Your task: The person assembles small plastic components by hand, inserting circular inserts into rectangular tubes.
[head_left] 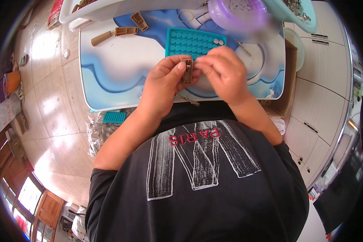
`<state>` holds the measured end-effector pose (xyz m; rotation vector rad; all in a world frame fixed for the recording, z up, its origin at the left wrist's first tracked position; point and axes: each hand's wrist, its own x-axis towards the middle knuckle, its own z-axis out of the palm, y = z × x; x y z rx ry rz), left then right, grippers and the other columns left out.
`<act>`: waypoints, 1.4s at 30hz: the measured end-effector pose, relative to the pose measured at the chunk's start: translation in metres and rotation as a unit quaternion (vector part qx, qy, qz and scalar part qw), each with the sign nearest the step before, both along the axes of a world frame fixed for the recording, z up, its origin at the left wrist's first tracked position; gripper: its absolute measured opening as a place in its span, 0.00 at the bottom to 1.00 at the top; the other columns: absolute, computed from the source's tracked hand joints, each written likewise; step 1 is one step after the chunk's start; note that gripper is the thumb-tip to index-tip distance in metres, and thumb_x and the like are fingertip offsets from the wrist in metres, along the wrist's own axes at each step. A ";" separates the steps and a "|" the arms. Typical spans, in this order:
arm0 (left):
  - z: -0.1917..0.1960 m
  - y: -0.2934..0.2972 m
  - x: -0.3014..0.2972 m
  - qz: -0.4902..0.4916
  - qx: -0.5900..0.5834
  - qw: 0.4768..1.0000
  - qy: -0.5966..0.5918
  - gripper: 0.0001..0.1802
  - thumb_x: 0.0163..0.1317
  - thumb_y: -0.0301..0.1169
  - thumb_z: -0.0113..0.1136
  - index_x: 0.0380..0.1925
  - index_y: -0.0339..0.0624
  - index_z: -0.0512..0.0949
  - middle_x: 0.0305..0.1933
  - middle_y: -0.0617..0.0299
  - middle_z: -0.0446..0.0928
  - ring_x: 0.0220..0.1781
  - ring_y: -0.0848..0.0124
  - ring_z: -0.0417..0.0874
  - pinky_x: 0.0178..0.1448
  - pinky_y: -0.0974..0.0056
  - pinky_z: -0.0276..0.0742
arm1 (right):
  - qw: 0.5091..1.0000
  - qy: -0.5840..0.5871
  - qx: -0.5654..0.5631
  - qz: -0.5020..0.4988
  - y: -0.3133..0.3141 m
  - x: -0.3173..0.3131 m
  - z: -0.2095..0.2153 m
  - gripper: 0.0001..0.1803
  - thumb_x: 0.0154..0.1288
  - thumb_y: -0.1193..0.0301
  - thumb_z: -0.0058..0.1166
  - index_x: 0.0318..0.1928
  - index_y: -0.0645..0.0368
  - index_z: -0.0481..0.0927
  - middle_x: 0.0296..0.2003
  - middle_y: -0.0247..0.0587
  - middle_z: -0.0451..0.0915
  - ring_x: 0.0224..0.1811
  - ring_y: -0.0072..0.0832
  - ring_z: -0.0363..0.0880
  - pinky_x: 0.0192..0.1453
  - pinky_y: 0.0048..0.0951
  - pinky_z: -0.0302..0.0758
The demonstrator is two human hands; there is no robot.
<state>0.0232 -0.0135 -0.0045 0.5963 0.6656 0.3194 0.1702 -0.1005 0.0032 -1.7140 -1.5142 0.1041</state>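
Note:
My left hand [164, 76] is closed around a small brown plastic casing [188, 72], held upright over the near part of the table with its hollow side showing. Inside the casing's upper end a bit of shiny metal is visible. My right hand [226, 72] is beside its top edge, thumb and fingertips pinched together and slightly blurred. What the pinch holds, if anything, is too small to make out. Just beyond both hands lies a teal tray [177, 32] with rows of round pockets. Two pale round discs [218, 42] sit at its right end.
Two more brown casings [126, 31] and a tan tapered piece [101, 38] lie far left. Along the back stand a white bin [109, 14], a purple bowl [234, 20] and a teal tub [300, 20] of metal parts. Small metal pieces [187, 100] lie by the near edge.

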 end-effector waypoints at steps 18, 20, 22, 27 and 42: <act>0.000 0.001 0.001 -0.004 -0.005 1.000 0.004 0.16 0.68 0.31 0.48 0.49 0.30 0.68 0.43 0.52 0.77 0.43 0.66 0.81 0.51 0.63 0.79 | 0.999 0.038 0.021 -0.029 0.011 0.004 0.000 0.08 0.44 0.73 0.64 0.25 0.56 0.77 0.26 0.37 0.75 0.30 0.36 0.75 0.33 0.34 0.71; -0.001 0.001 0.001 -0.001 -0.007 1.000 -0.003 0.16 0.68 0.32 0.48 0.49 0.29 0.68 0.42 0.53 0.77 0.42 0.67 0.81 0.51 0.63 0.79 | 0.999 0.030 0.029 -0.020 0.012 -0.003 -0.002 0.08 0.45 0.73 0.64 0.25 0.57 0.77 0.26 0.37 0.75 0.30 0.36 0.74 0.32 0.34 0.71; 0.000 0.001 0.002 0.003 -0.003 1.000 0.002 0.16 0.68 0.32 0.48 0.49 0.29 0.69 0.40 0.55 0.77 0.41 0.68 0.81 0.51 0.63 0.79 | 1.000 0.013 0.025 0.003 0.013 -0.005 -0.002 0.07 0.45 0.75 0.63 0.25 0.58 0.77 0.26 0.38 0.74 0.30 0.37 0.74 0.32 0.34 0.71; -0.003 0.001 0.001 -0.007 0.002 1.000 0.000 0.16 0.69 0.32 0.47 0.48 0.30 0.69 0.40 0.56 0.77 0.41 0.68 0.81 0.50 0.64 0.79 | 1.000 0.006 0.012 0.022 0.010 -0.008 -0.002 0.06 0.47 0.75 0.62 0.26 0.59 0.77 0.26 0.38 0.74 0.30 0.36 0.74 0.32 0.34 0.71; 0.005 0.003 0.005 -0.014 -0.003 0.999 0.029 0.15 0.69 0.31 0.46 0.48 0.30 0.68 0.44 0.51 0.77 0.42 0.66 0.81 0.51 0.63 0.79 | 0.976 -0.058 -0.071 -0.199 -0.006 0.043 -0.026 0.06 0.53 0.68 0.60 0.31 0.55 0.82 0.30 0.35 0.77 0.30 0.35 0.78 0.33 0.32 0.74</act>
